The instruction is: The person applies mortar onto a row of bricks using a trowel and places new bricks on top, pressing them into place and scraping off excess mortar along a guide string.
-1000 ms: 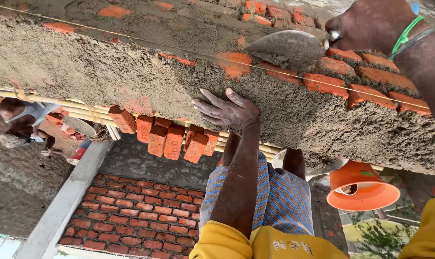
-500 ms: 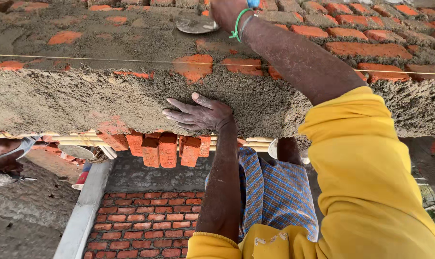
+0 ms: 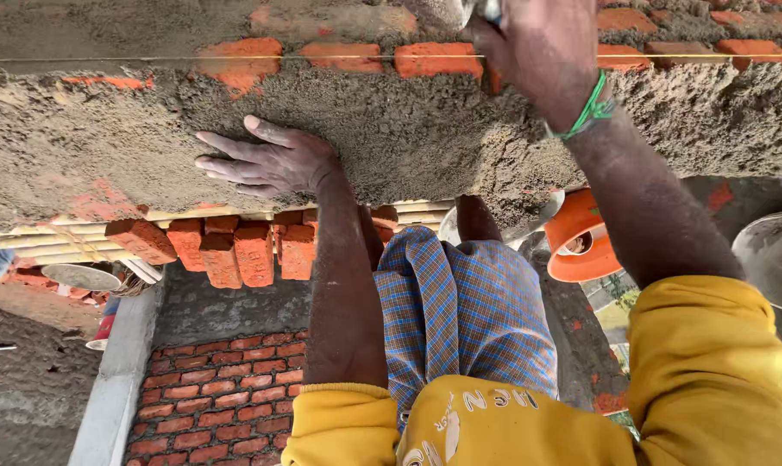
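Mortar lies as a thick grey bed along the top of the brick wall, and its long axis runs from left to right across the picture, parallel to the thin string line stretched above it; orange bricks show through the bed at the upper edge. Your left hand rests flat on the mortar, fingers spread wide and pointing to the left, and it holds nothing. Your right hand is at the upper edge of the wall, closed around the handle of a trowel; only a small grey part of the blade shows at the top border, so I cannot tell which way it points. A green band sits on your right wrist, and yellow sleeves cover your upper arms.

Below the wall, a row of loose bricks stands on pale planks. An orange bucket is near your right forearm, and what is in it I cannot tell; a grey metal pan is at the right border, its content also not clear; one more shallow pan lies at the left, lower down. A blue checked cloth hangs between your arms.
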